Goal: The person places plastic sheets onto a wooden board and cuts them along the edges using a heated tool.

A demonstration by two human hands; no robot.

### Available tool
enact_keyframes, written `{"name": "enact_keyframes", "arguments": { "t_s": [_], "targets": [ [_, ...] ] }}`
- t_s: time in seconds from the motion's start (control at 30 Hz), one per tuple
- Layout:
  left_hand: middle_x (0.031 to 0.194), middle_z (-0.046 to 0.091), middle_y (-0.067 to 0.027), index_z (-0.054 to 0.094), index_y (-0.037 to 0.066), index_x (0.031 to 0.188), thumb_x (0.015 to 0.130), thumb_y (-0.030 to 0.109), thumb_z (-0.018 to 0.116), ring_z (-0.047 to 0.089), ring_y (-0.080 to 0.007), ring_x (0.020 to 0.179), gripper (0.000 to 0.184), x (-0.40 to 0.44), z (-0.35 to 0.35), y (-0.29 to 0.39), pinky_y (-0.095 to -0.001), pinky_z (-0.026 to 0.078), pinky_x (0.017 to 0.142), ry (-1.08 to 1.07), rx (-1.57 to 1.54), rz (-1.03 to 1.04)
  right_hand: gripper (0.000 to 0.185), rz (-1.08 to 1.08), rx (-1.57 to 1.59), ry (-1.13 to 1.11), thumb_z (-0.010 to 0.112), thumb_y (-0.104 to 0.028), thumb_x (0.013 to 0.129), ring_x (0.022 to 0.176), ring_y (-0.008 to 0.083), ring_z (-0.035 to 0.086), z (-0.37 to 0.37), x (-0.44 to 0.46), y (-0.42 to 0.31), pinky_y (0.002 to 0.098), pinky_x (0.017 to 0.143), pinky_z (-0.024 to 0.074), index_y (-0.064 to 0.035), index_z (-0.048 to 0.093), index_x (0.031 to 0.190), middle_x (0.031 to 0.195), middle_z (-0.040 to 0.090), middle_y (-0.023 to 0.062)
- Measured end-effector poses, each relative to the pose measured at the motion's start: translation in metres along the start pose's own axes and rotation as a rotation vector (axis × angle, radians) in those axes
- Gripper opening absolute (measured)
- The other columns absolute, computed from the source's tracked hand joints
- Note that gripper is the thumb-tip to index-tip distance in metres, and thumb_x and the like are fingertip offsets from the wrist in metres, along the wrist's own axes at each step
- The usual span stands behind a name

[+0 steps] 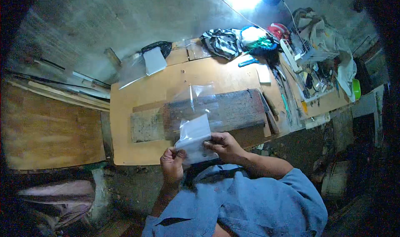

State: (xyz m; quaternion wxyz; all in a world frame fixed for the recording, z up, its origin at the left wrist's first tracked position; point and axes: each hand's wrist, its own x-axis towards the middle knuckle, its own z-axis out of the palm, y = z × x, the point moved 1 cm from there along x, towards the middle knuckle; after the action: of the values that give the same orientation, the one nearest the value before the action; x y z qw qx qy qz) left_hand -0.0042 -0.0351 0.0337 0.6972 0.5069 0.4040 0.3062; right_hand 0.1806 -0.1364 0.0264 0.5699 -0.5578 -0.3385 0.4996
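Worktop, seen from above. At far left, a brown panel (52, 126) adjoins the counter (121, 128). A white card (154, 62) lies toward the back, beside clear plastic. The left hand (171, 158) pinches the lower left corner of a white sheet (196, 130), held at the counter's near edge with clear film (192, 100) extending beyond it. The right hand (224, 146) pinches the sheet's right edge. Behind stands a striped bag (223, 43); a dark board (243, 108) lies on the counter. At right: a crate (310, 54) and a green tub (356, 90).
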Motion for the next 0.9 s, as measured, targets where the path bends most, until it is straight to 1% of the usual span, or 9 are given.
{"name": "enact_keyframes", "arguments": {
  "t_s": [0.17, 0.27, 0.47, 0.6, 0.67, 0.7, 0.73, 0.83, 0.9],
  "targets": [
    [0.068, 0.058, 0.0018, 0.059, 0.004, 0.079, 0.093, 0.019, 0.062, 0.049, -0.006, 0.063, 0.021, -0.011, -0.006, 0.0, -0.0235, 0.041, 0.06, 0.031, 0.297, 0.128, 0.022, 0.126, -0.041, 0.014, 0.064, -0.017, 0.091, 0.082, 0.0095, 0.059, 0.007, -0.009, -0.015, 0.0281, 0.074, 0.0488, 0.0003, 0.065, 0.104, 0.089, 0.068, 0.005],
    [0.066, 0.057, 0.0011, 0.059, 0.004, 0.078, 0.097, 0.022, 0.055, 0.049, -0.0058, 0.062, 0.027, -0.013, 0.0, 0.014, -0.0238, 0.041, 0.059, 0.079, 0.418, 0.1, 0.022, 0.149, 0.212, 0.031, 0.066, -0.018, 0.09, 0.08, 0.0079, 0.057, 0.014, -0.01, -0.025, 0.0254, 0.071, 0.0479, -0.0005, 0.066, 0.103, 0.088, 0.067, 0.0023],
    [0.065, 0.058, -0.0014, 0.06, 0.004, 0.079, 0.099, 0.022, 0.049, 0.051, -0.0093, 0.059, 0.03, -0.01, -0.002, 0.025, -0.0253, 0.042, 0.059, 0.029, 0.374, 0.164, 0.018, 0.087, 0.132, 0.075, 0.064, -0.018, 0.091, 0.072, 0.007, 0.054, 0.014, -0.012, -0.04, 0.0242, 0.063, 0.0444, -0.0027, 0.066, 0.1, 0.083, 0.063, -0.0018],
    [0.067, 0.06, -0.0031, 0.06, 0.002, 0.083, 0.1, 0.024, 0.048, 0.054, -0.0109, 0.06, 0.03, 0.001, -0.021, 0.007, -0.0262, 0.044, 0.06, 0.109, 0.455, 0.262, 0.02, 0.084, 0.235, 0.082, 0.061, -0.018, 0.093, 0.076, 0.0078, 0.056, 0.005, -0.01, -0.029, 0.025, 0.07, 0.0462, -0.0003, 0.064, 0.101, 0.086, 0.064, 0.0012],
    [0.069, 0.061, -0.0047, 0.06, 0.002, 0.088, 0.099, 0.024, 0.048, 0.057, -0.0127, 0.063, 0.028, 0.008, -0.033, 0.005, -0.0278, 0.047, 0.063, 0.289, -0.072, 0.083, 0.018, 0.064, 0.128, 0.172, 0.06, -0.018, 0.093, 0.074, 0.0074, 0.054, -0.007, -0.006, -0.035, 0.0243, 0.068, 0.0448, -0.0014, 0.064, 0.096, 0.082, 0.063, 0.0009],
    [0.076, 0.063, -0.0047, 0.061, 0.003, 0.101, 0.099, 0.026, 0.05, 0.059, -0.0143, 0.065, 0.025, 0.008, -0.047, 0.007, -0.0295, 0.049, 0.064, 0.314, -0.117, 0.213, 0.018, 0.058, 0.191, 0.206, 0.059, -0.02, 0.094, 0.071, 0.0067, 0.052, -0.006, -0.005, -0.041, 0.0238, 0.064, 0.0426, -0.003, 0.062, 0.091, 0.078, 0.06, -0.0008],
    [0.076, 0.063, -0.0047, 0.061, 0.003, 0.101, 0.099, 0.026, 0.05, 0.059, -0.0143, 0.065, 0.025, 0.009, -0.067, 0.005, -0.0295, 0.049, 0.064, 0.313, -0.12, 0.216, 0.018, 0.055, 0.187, 0.206, 0.059, -0.02, 0.094, 0.071, 0.0067, 0.052, -0.01, -0.003, -0.048, 0.0238, 0.064, 0.0426, -0.003, 0.062, 0.091, 0.078, 0.06, -0.0008],
    [0.084, 0.062, -0.0022, 0.058, 0.006, 0.113, 0.098, 0.023, 0.051, 0.057, -0.0112, 0.067, 0.024, 0.015, -0.153, -0.015, -0.0261, 0.047, 0.06, 0.429, 0.539, 0.568, 0.016, -0.002, 0.276, 0.313, 0.059, -0.022, 0.094, 0.066, 0.0055, 0.049, -0.023, 0.009, -0.063, 0.0231, 0.06, 0.0408, -0.0059, 0.06, 0.092, 0.075, 0.054, -0.0036],
    [0.088, 0.062, -0.0009, 0.056, 0.007, 0.119, 0.098, 0.022, 0.051, 0.056, -0.0096, 0.067, 0.026, 0.018, -0.17, -0.016, -0.0244, 0.046, 0.058, 0.48, 0.871, 0.743, 0.015, -0.028, 0.23, 0.337, 0.059, -0.022, 0.094, 0.067, 0.0053, 0.048, -0.031, 0.023, -0.072, 0.023, 0.059, 0.0409, -0.0065, 0.06, 0.093, 0.075, 0.053, -0.0042]
  ]
}}
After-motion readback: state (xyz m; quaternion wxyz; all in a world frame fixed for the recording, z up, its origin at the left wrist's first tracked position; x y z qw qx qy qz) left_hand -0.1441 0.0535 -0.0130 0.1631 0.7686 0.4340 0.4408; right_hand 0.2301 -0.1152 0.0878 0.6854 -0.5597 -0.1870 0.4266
